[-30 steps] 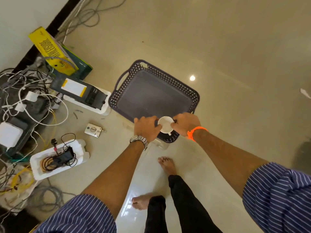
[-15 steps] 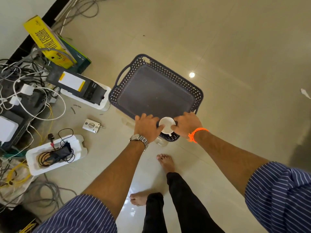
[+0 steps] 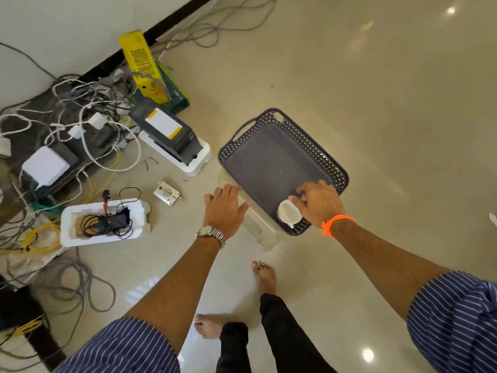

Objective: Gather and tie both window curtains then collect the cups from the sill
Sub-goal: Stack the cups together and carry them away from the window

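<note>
A white cup sits in the near corner of a dark grey perforated basket that rests on the tiled floor. My right hand, with an orange band on the wrist, grips the cup's rim from the right. My left hand, with a metal watch on the wrist, hovers open just left of the basket, fingers spread and holding nothing. No curtains or window sill are in view.
A pile of tangled cables and adapters lies at left by the wall. A black device on a foam block, a yellow box, a foam tray with a charger and a small metal lock lie nearby. My bare feet stand below.
My left hand has let go of the cup and moved left, off the basket. My right hand keeps the cup, now low in the basket's near corner. The view swung right.
</note>
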Action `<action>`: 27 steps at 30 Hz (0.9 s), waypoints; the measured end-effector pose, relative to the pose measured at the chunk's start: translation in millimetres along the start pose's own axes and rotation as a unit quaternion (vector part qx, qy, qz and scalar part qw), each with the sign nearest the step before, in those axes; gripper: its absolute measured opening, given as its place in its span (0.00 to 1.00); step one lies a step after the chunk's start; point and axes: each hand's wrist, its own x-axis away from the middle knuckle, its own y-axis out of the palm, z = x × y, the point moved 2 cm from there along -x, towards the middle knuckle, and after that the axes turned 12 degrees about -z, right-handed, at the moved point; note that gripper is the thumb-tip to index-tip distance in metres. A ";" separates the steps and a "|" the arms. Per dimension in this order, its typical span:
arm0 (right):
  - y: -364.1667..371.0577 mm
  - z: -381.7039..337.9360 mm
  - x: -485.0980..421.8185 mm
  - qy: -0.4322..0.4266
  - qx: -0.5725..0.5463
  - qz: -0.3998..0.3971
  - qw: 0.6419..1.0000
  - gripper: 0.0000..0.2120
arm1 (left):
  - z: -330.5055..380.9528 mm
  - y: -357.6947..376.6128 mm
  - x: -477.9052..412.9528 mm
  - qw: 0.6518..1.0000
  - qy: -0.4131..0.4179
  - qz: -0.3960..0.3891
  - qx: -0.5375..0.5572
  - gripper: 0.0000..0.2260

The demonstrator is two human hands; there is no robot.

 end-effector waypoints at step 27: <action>22.5 -578.7 136.2 -0.499 0.212 0.010 0.840 0.22 | -335.3 -52.5 460.9 0.846 -0.474 0.215 0.120 0.25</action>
